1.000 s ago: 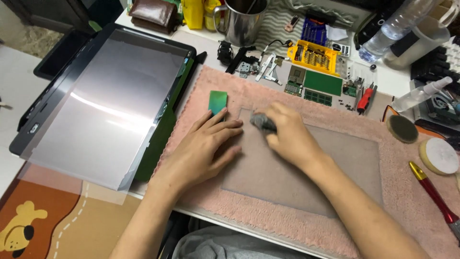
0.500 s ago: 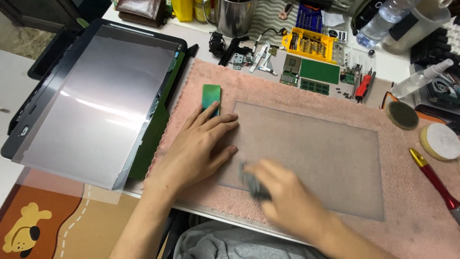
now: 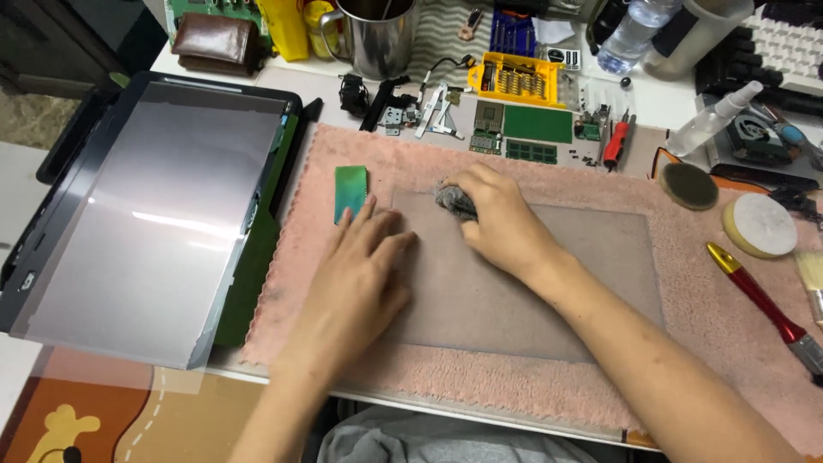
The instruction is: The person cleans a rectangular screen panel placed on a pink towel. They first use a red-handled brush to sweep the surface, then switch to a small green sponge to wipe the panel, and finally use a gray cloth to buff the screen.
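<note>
The thin, translucent grey sheet [image 3: 514, 291] lies flat in the middle of the pink towel [image 3: 686, 360], which covers the near half of the worktop. Judge it light, stiff enough to keep flat but easy to bend or crease, with a smooth face likely to scratch or slide; take it by an edge or corner, not the middle.

Your left hand [image 3: 360, 283] lies palm down, fingers spread, on the sheet's left end, pinning it; its grip is apart, holding nothing. Your right hand [image 3: 501, 227] is curled down on a small dark grey wad [image 3: 453, 199] at the sheet's far left corner; its grip is clamped on that wad, which looks soft and squashy.

Just left of the far left corner, a small green card [image 3: 351, 190] rests on the towel, apart from the sheet.

The towel is plush, so it should cushion the sheet and check sliding.

Room is tight: a large screen panel [image 3: 154, 223] fills the worktop's left edge, circuit boards [image 3: 536, 124] and a yellow bit case [image 3: 514, 79] crowd the far edge, and 2 round pads [image 3: 759, 225] and a red-handled tool [image 3: 759, 296] lie towards the right edge.
</note>
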